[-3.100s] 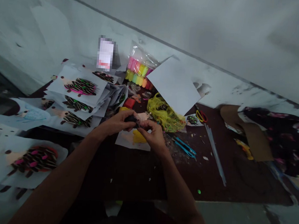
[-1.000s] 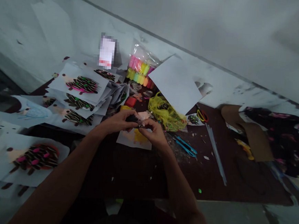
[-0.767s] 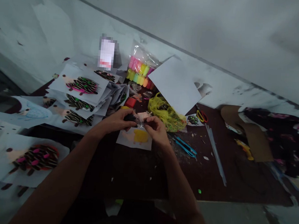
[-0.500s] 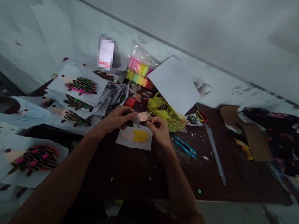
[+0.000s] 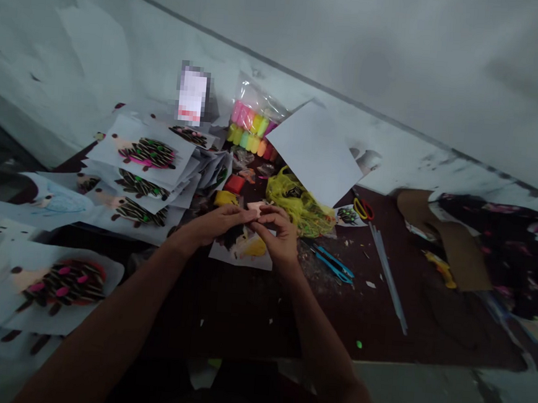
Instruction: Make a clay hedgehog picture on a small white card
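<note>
My left hand point(image 5: 216, 223) and my right hand point(image 5: 278, 239) meet fingertip to fingertip over a small white sheet point(image 5: 259, 261) that bears a yellow clay shape point(image 5: 253, 248). A black clay lump point(image 5: 233, 238) shows under my left fingers, just above the sheet. My right fingertips are pinched together against the left ones; what they hold is too small to see clearly. A pale pink piece point(image 5: 254, 206) lies just beyond the fingers.
Sheets with dark clay hedgehogs point(image 5: 145, 154) are stacked at the left, one more point(image 5: 64, 281) nearer me. Behind the hands are a yellow mesh bag point(image 5: 299, 207), a bag of coloured tubs point(image 5: 251, 129) and a blank sheet point(image 5: 317, 152). Blue scissors point(image 5: 334, 262) and a long strip point(image 5: 388, 276) lie right.
My hands have dropped closer to the sheet, and the left hand now hides part of the yellow shape. The black lump has moved from the raised fingertips to beneath the left hand.
</note>
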Motion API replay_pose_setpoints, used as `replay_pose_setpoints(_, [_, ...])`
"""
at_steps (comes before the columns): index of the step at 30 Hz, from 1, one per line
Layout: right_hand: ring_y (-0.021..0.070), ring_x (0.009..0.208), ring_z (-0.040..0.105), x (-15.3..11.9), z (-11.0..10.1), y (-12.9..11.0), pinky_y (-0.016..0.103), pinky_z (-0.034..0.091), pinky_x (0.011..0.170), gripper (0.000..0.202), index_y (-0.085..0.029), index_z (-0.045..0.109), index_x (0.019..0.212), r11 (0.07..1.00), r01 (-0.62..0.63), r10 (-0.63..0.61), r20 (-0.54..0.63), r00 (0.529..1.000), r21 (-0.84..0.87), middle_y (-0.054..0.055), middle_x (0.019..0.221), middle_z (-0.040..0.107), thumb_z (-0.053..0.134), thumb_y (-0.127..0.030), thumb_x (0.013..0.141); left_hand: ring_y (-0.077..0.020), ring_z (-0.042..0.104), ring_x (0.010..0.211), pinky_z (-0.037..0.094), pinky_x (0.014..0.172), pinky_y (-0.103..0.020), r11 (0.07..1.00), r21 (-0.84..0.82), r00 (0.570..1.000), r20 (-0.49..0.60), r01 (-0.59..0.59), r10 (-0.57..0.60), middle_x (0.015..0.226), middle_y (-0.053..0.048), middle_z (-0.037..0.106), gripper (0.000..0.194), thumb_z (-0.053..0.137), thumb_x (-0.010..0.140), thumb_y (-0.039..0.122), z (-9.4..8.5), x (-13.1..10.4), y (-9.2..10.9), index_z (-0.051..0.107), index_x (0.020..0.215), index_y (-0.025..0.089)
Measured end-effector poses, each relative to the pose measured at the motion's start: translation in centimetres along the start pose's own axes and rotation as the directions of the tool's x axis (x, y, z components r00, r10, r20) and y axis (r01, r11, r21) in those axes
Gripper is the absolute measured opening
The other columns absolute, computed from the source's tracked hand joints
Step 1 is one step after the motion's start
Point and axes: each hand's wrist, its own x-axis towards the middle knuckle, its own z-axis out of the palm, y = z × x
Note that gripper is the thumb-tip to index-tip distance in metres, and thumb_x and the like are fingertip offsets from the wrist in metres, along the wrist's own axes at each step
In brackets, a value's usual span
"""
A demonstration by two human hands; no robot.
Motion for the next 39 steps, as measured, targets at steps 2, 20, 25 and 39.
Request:
replay_pose_setpoints(2, [0.0210, 0.107, 0.064, -0.1, 0.0, -0.2, 0.037, 0.053, 0.096, 0.016, -0.024, 0.072, 0.075, 0.998, 0.048, -0.047, 0.016, 0.999, -0.038, 0.007, 0.110, 0.066, 0.079, -0.039, 0.079, -0.0074, 0.045, 0.040, 0.028, 0.033, -0.017, 0.999, -0.033, 1.000, 0.004, 0.007, -0.006, 0.056, 0.001, 0.058, 0.041, 0.069, 0.081, 0.056, 0.1, 0.0, 0.0, 0.071, 0.080, 0.015])
replay_pose_setpoints(20, [0.0228, 0.111, 0.064, 0.2, -0.7, -1.0, 0.042, 0.050, 0.101, 0.016, -0.028, 0.076, 0.096, 0.996, -0.001, -0.009, 0.127, 0.992, 0.084, 0.005, 0.115, 0.071, 0.067, -0.039, 0.090, -0.0071, 0.052, 0.049, 0.041, 0.043, -0.017, 0.987, -0.143, 0.997, -0.005, -0.079, 0.079, 0.066, 0.003, 0.060, 0.034, 0.082, 0.071, 0.045, -1.2, 0.7, -1.2, 0.072, 0.085, 0.016])
replay_pose_setpoints(25, [0.0202, 0.100, 0.066, 0.1, -0.4, -0.9, 0.036, 0.054, 0.089, 0.018, -0.024, 0.069, 0.084, 0.992, -0.034, 0.024, 0.085, 0.996, 0.118, 0.004, 0.107, 0.071, 0.072, -0.042, 0.084, -0.0062, 0.051, 0.049, 0.039, 0.044, -0.016, 0.976, -0.180, 0.992, -0.043, -0.125, 0.119, 0.063, 0.004, 0.060, 0.032, 0.085, 0.066, 0.041, -1.1, 0.6, -0.8, 0.068, 0.075, 0.015])
replay_pose_setpoints(39, [0.0208, 0.106, 0.068, 0.1, -0.7, -1.0, 0.039, 0.053, 0.098, 0.014, -0.026, 0.078, 0.086, 0.983, 0.148, -0.148, 0.005, 0.989, -0.109, 0.005, 0.105, 0.074, 0.065, -0.028, 0.092, -0.0073, 0.053, 0.049, 0.040, 0.045, -0.017, 0.972, -0.231, 0.999, -0.002, -0.043, 0.044, 0.063, 0.000, 0.064, 0.039, 0.081, 0.069, 0.050, -0.5, 0.7, -1.0, 0.075, 0.082, 0.014])
